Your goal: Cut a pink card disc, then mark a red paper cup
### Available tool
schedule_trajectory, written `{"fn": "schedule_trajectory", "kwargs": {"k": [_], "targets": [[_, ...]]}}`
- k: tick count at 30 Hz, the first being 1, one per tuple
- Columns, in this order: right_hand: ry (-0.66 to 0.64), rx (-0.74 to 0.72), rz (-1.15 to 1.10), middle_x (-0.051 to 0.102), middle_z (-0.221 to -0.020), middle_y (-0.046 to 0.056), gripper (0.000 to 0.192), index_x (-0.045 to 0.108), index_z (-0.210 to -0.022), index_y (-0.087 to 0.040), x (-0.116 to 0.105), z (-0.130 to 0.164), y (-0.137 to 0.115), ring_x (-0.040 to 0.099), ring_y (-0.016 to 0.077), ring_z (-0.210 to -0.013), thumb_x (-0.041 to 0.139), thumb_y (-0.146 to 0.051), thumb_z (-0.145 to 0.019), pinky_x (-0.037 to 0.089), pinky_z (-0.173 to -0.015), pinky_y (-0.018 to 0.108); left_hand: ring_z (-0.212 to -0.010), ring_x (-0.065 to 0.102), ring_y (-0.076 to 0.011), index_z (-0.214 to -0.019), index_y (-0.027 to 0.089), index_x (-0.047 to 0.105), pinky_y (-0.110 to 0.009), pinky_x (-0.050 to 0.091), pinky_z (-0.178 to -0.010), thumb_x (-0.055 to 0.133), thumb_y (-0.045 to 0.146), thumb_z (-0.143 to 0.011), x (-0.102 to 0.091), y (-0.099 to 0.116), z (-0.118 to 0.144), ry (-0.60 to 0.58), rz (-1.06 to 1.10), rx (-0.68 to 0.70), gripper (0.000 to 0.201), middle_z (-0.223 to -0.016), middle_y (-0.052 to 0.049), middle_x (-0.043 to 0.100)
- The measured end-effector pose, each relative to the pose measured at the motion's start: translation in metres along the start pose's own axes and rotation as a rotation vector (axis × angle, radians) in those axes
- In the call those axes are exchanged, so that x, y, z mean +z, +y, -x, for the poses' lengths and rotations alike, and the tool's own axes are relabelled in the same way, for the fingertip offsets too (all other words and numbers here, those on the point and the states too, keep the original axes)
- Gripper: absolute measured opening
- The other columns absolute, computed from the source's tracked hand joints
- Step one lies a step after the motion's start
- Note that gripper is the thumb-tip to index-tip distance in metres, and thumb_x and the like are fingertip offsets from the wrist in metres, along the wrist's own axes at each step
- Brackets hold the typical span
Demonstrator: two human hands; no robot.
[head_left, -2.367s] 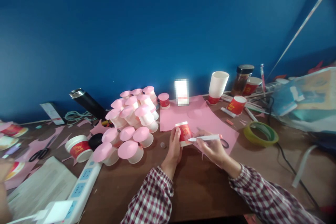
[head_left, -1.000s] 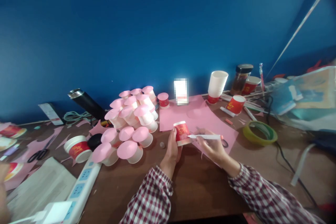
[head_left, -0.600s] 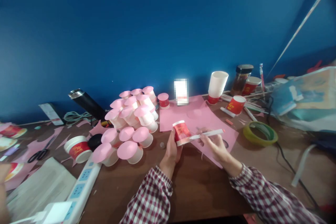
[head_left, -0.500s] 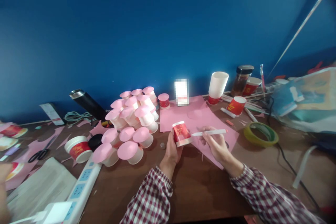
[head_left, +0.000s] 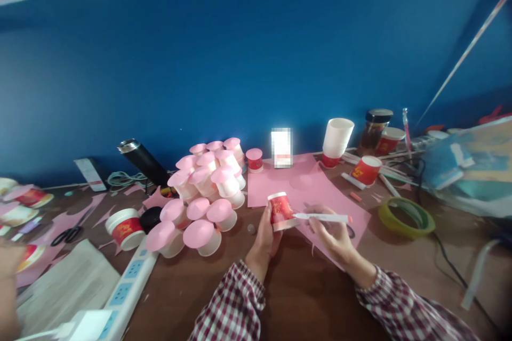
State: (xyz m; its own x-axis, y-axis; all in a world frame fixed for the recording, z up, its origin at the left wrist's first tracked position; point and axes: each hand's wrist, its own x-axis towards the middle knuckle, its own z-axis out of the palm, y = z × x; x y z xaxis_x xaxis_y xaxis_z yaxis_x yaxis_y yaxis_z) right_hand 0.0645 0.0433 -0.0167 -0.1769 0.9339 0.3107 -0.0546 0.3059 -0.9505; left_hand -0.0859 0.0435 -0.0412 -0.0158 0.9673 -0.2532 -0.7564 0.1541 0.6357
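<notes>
At left, already topped with pink discs (head_left: 199, 234): grouped cups (head_left: 212, 245). Centrally, gripped in the left hand (head_left: 263, 237): a tilted red cup (head_left: 281, 210), discless (as far as visible). Pinched in the right hand (head_left: 331, 235), near or touching it: a white marker (head_left: 328, 218). Farther right, discless: stacked cups (head_left: 337, 140).
</notes>
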Motion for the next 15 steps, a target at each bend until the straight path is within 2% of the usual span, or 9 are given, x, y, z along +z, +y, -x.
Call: {"fn": "schedule_trajectory", "kwargs": {"k": [7, 15], "targets": [[0.054, -0.014, 0.031, 0.058, -0.07, 0.003, 0.022, 0.058, -0.083, -0.019, -0.0003, -0.0019, 0.0002, 0.055, 0.0155, -0.062, 0.059, -0.041, -0.083, 0.047, -0.054, 0.026, -0.081, 0.063, -0.0202, -0.089, 0.011, 0.066, -0.035, 0.045, -0.087, 0.06, 0.049, -0.078, -0.0023, -0.0019, -0.0029, 0.016, 0.027, 0.029, 0.041, -0.086, -0.009, 0.069], [0.017, -0.003, 0.061, 0.054, -0.066, 0.001, 0.018, 0.058, -0.08, -0.019, -0.0011, 0.0005, 0.0069, 0.05, 0.0133, -0.059, 0.055, -0.035, -0.086, 0.043, -0.055, 0.025, -0.083, 0.064, -0.022, -0.089, 0.008, 0.065, -0.035, 0.046, -0.084, 0.056, 0.048, -0.08, 0.0002, 0.0015, -0.0002, 0.021, 0.02, -0.013, 0.043, -0.085, -0.012, 0.07]]}}
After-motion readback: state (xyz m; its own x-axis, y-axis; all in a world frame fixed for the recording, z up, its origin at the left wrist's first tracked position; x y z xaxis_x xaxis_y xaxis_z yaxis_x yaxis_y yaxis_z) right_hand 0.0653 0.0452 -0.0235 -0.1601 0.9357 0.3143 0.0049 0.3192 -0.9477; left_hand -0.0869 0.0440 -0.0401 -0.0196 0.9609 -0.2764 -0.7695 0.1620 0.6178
